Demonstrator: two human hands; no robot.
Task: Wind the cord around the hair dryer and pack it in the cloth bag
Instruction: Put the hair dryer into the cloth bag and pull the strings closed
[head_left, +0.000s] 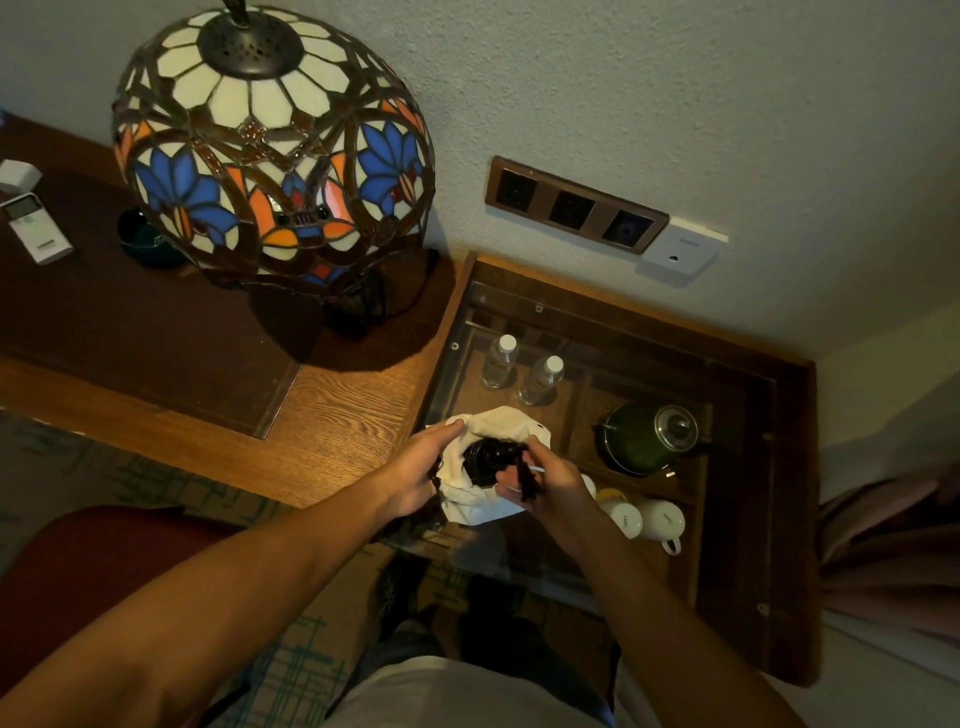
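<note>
Head camera: a black hair dryer (485, 460) sits partly inside a white cloth bag (480, 499) resting on the glass top (524, 566) of a cabinet, beside a stained-glass lamp (270, 145). To finish well, the bag mouth should likely be kept wide while the wound cord is tucked under the rim before release. The left hand (421, 467), fingers curled, grips the bag's left edge. The right hand (550, 480) is closed around a dark part of the dryer or its cord; which cannot be told.
</note>
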